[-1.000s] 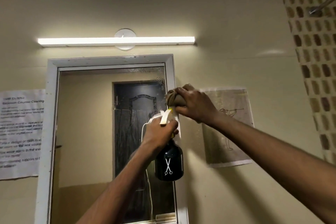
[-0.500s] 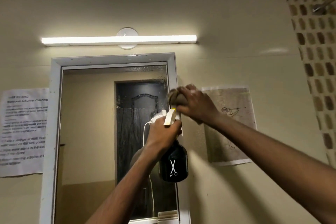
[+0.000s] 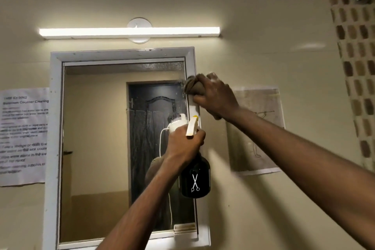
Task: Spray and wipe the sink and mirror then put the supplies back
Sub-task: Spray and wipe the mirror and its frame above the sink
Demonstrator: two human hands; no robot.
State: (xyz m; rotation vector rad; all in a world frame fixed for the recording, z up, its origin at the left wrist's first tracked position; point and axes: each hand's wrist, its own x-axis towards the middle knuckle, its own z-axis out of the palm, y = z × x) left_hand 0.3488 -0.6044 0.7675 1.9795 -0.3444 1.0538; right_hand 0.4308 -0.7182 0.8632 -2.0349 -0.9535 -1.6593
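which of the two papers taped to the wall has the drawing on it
The sheet right of the mirror, the drawing sheet; the printed sheet on the left carries only text.

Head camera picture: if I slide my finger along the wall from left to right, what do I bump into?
Printed sheet → mirror → black spray bottle in the left hand → drawing sheet → tiles.

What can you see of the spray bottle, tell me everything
The spray bottle has a dark, glossy round body with a white scissors logo and a white spray head with a cream trigger tipped yellow. It hangs upright before the mirror's right edge, nozzle towards the glass. The left hand grips its neck; the body hangs free below.
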